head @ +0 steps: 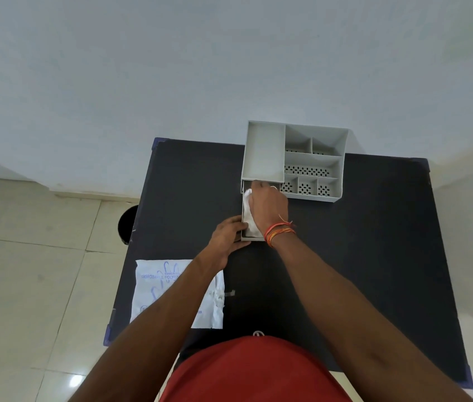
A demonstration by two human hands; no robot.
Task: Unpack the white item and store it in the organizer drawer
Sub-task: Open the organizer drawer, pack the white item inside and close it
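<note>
A grey desk organizer with several compartments stands at the far middle of the black table. Its drawer is pulled out toward me. A crumpled white item lies inside the drawer. My right hand is over the drawer, fingers pressed down on the white item and covering most of it. My left hand grips the drawer's front left corner. A white printed plastic packet lies flat on the table's near left, partly under my left forearm.
A black round bin stands on the tiled floor left of the table. A white wall rises behind the table. My red shirt fills the near edge of the view.
</note>
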